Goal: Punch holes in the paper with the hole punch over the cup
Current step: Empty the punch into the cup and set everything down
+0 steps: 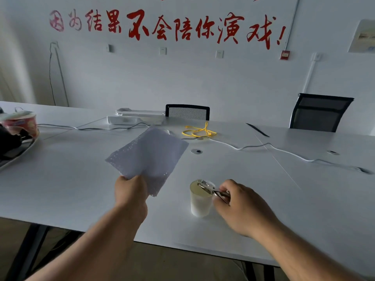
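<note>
The left hand (pixel 130 191) is closed around the near corner of a sheet of white paper (pixel 149 157), pinching it between thumb and fingers and holding it up above the table (pixel 81 189). The sheet fans away from the hand toward the far side, slightly curled, and rows of small punched holes run along its left edge and its lower right edge. It hangs to the left of the cup (pixel 199 199) and is well clear of it, not over the opening.

The cup is white and stands upright on the table, near the front edge and between the two forearms. The right hand (pixel 241 205) sits just beside the cup on its right, fingers curled shut on the handles of a metal hole punch (pixel 211 189). The head of the punch reaches over the rim and rests above the open mouth of the cup. Whether the punch touches the rim cannot be told.

Farther back on the table lie a coiled yellow cable (pixel 198 131), a long white cable (pixel 274 149) trailing to the right, and a flat white device (pixel 136 117). At the left edge stands a red and white food tub (pixel 20 123). Two black mesh chairs (pixel 187 112) stand behind the table, against a white wall with red lettering (pixel 166 25).
</note>
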Action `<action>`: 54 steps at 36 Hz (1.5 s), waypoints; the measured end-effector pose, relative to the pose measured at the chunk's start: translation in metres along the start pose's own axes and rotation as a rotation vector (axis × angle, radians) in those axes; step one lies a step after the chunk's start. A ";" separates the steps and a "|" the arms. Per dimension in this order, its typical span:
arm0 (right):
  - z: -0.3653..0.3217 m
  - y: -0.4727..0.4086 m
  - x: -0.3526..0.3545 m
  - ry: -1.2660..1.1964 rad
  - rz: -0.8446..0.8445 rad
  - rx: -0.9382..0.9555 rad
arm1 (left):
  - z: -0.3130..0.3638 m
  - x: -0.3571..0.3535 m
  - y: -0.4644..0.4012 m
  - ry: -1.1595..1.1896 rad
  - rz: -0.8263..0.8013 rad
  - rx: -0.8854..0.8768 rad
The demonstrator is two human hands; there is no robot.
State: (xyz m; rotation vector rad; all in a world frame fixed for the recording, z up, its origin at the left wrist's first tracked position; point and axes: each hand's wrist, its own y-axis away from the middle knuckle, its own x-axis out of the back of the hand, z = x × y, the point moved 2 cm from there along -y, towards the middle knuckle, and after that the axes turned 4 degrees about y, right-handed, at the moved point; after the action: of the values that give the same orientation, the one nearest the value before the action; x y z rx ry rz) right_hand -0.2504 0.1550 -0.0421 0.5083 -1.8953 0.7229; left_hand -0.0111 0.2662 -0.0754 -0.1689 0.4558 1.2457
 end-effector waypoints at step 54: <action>0.075 0.021 -0.010 -0.394 0.001 -0.365 | -0.090 -0.049 0.043 -0.721 -0.604 -0.270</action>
State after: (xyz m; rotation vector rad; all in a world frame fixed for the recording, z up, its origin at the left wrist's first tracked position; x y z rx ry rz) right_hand -0.3089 0.1195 -0.0810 0.4368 -2.3302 0.2736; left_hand -0.0851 0.2036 -0.1307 -0.0666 -0.3754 0.6908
